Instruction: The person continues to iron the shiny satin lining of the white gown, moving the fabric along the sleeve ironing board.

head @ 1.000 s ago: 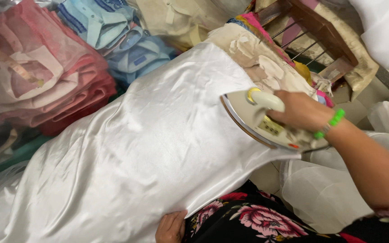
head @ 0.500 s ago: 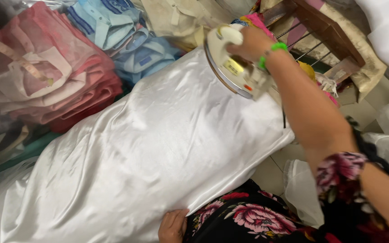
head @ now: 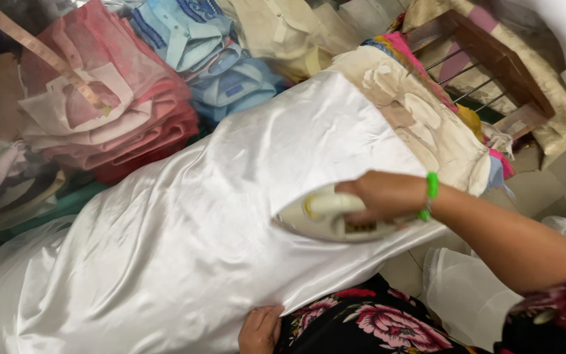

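Observation:
A shiny white satin cloth point(head: 185, 229) lies spread over a padded ironing surface whose stained cream end point(head: 420, 118) shows at the upper right. My right hand point(head: 378, 195), with a green band on the wrist, grips the handle of a cream-coloured iron point(head: 335, 223) that rests flat on the cloth near its right edge. My left hand point(head: 261, 329) presses on the near edge of the cloth at the bottom, fingers curled over the fabric.
Stacks of folded garments in clear bags stand behind the cloth: pink ones point(head: 106, 118), blue shirts point(head: 211, 52), a cream one point(head: 283, 29). A wooden rack point(head: 492, 65) sits at the upper right. White fabric point(head: 466, 295) lies on the floor at the lower right.
The iron was lifted and tilted near the far end of the cloth half a second ago; now my right hand has brought it down flat, closer to me. My left hand stays put.

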